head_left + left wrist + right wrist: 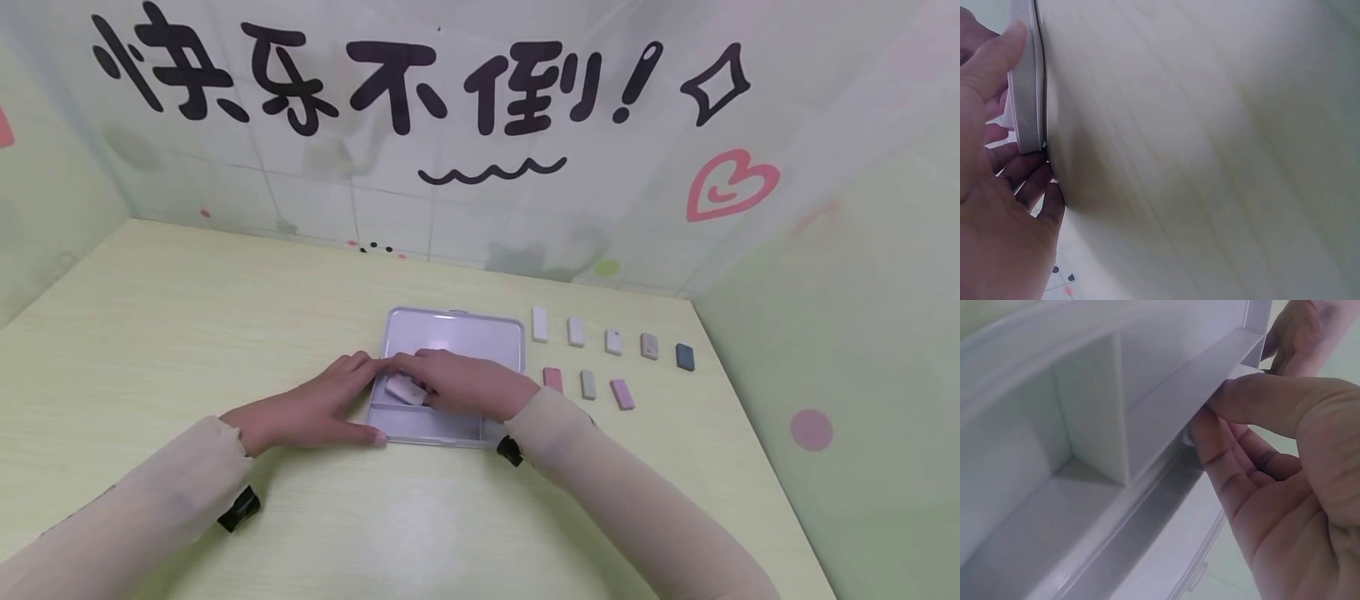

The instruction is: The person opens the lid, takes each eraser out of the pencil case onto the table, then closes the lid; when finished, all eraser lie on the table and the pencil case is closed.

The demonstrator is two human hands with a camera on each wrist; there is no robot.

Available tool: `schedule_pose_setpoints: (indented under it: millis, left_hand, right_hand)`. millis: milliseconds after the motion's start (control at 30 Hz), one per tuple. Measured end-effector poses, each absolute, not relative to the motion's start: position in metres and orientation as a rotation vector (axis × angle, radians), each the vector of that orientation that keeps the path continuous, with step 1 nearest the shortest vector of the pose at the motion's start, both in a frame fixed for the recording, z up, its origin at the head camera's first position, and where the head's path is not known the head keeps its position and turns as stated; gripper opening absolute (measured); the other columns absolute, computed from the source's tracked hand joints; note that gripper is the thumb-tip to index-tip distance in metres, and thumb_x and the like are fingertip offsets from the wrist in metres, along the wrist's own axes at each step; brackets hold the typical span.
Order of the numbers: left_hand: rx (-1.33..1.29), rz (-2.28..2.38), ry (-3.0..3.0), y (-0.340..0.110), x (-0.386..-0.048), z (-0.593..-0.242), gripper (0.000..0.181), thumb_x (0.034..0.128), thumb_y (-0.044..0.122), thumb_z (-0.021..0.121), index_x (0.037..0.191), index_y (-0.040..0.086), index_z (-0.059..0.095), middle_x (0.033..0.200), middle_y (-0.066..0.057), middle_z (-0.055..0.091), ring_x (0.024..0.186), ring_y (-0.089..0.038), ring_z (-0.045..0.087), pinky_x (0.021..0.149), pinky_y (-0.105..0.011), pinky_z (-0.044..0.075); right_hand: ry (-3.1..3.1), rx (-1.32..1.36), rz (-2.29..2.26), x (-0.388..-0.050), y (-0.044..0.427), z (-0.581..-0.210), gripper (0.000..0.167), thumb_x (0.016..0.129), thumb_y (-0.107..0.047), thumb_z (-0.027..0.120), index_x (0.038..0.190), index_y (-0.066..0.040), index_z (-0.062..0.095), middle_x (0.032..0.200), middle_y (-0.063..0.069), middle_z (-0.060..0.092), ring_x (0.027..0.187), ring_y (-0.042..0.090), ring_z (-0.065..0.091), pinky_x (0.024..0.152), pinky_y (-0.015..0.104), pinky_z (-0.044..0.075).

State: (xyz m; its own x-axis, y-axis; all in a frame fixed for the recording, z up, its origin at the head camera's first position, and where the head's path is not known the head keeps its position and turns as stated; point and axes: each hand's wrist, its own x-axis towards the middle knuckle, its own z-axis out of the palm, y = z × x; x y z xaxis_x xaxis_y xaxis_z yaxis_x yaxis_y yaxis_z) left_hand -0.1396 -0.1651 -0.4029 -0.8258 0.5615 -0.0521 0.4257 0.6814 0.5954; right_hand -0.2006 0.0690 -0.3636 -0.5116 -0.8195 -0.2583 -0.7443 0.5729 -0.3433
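Note:
A shallow lavender-white hinged case (483,332) lies open on the table, its lid leaning away at the back and its near tray split by low dividers. My left hand (318,410) holds the case's left end, thumb by the near corner and bent fingers round the far part. Over the tray, my right hand (472,385) pinches a small whitish block (405,389) at the left of the back compartment. In the right wrist view the thumb and fingers (1260,403) meet at the divider and mostly cover the block.
Right of the case stand several small blocks in two rows, among them a white one (539,325), a dark blue one (685,357), a red one (552,380) and a purple one (622,394). A printed wall (390,192) rises behind the table, with another at the right.

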Motion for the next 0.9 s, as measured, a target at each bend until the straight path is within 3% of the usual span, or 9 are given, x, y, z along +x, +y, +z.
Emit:
schedule_pose_setpoints:
  millis: [67, 300, 667, 900]
  left_hand:
    - [0.794, 0.86, 2.658, -0.165, -0.139, -0.402, 0.097, 0.0889, 0.053, 0.08, 0.161, 0.007, 0.035, 0.13, -0.005, 0.05, 0.121, -0.023, 0.044, 0.106, -0.048, 0.046]
    - [0.761, 0.873, 2.634, -0.164, -0.139, -0.4, 0.097, 0.0888, 0.054, 0.079, 0.162, 0.009, 0.034, 0.128, -0.005, 0.049, 0.121, -0.023, 0.042, 0.105, -0.049, 0.045]
    - [0.747, 0.854, 2.644, -0.164, -0.139, -0.4, 0.099, 0.0874, 0.054, 0.08, 0.161, 0.007, 0.034, 0.136, -0.009, 0.049, 0.125, -0.026, 0.043, 0.108, -0.052, 0.046]
    - [0.743, 0.866, 2.642, -0.163, -0.139, -0.402, 0.1, 0.087, 0.054, 0.081, 0.161, 0.006, 0.034, 0.134, -0.009, 0.049, 0.124, -0.026, 0.043, 0.107, -0.052, 0.046]
  right_hand:
    - [2.423, -1.27, -0.287, -0.2, 0.071, -0.363, 0.055, 0.103, -0.004, 0.059, 0.153, -0.023, 0.046, 0.117, 0.001, 0.07, 0.1, 0.012, 0.06, 0.09, 0.025, 0.052]
    - [2.426, -1.26, -0.379, -0.202, 0.078, -0.369, 0.045, 0.102, -0.007, 0.064, 0.143, -0.019, 0.051, 0.089, -0.002, 0.063, 0.083, 0.01, 0.055, 0.076, 0.021, 0.047]
    - [2.329, -0.965, -0.853, -0.209, 0.107, -0.372, 0.052, 0.094, -0.016, 0.079, 0.139, -0.016, 0.054, 0.099, -0.002, 0.07, 0.093, 0.009, 0.067, 0.092, 0.024, 0.055]
    - [2.258, -0.833, -1.118, -0.209, 0.129, -0.38, 0.055, 0.09, -0.014, 0.084, 0.137, -0.011, 0.056, 0.1, 0.004, 0.072, 0.093, 0.011, 0.068, 0.093, 0.024, 0.057]
